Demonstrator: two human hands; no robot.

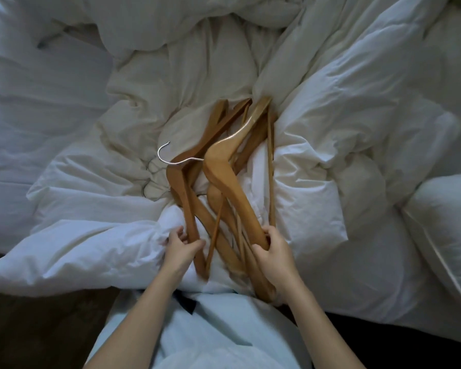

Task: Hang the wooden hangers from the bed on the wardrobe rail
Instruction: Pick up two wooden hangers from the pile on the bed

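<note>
Several wooden hangers [224, 166] lie in a loose pile on the rumpled white duvet [91, 209] of the bed, their metal hooks [163, 153] pointing left. My left hand [183, 247] grips the near end of the leftmost hanger [185, 198]. My right hand [273, 253] is closed around the near end of the topmost, lightest hanger [232, 161], which lies above the others. The wardrobe rail is not in view.
White pillows [442, 217] lie at the right, and another pillow [37, 83] at the left. Dark floor [45, 323] shows at the bottom left beside my pale clothing [218, 336]. The duvet rises in thick folds around the pile.
</note>
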